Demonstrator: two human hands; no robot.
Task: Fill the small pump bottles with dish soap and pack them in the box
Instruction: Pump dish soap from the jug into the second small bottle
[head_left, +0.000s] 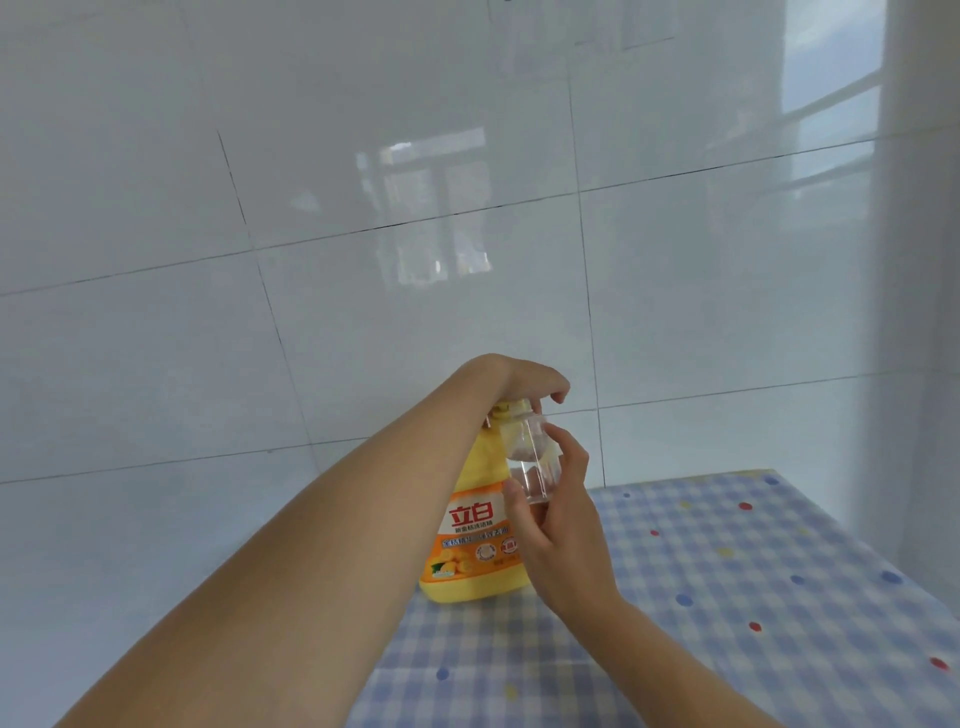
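A big yellow dish soap bottle (475, 540) with an orange label stands upright on the checked tablecloth (727, 597). My left hand (524, 382) lies over its pump head from above, fingers curled down around the top. My right hand (556, 519) grips a small clear bottle (532, 460), tilted, with its open mouth up against the pump's spout. The small bottle looks nearly empty. Its pump cap and the box are out of sight.
A glossy white tiled wall (363, 260) rises right behind the table. The blue-and-white checked cloth with coloured dots stretches to the right and toward me; its far edge (753, 474) meets the wall.
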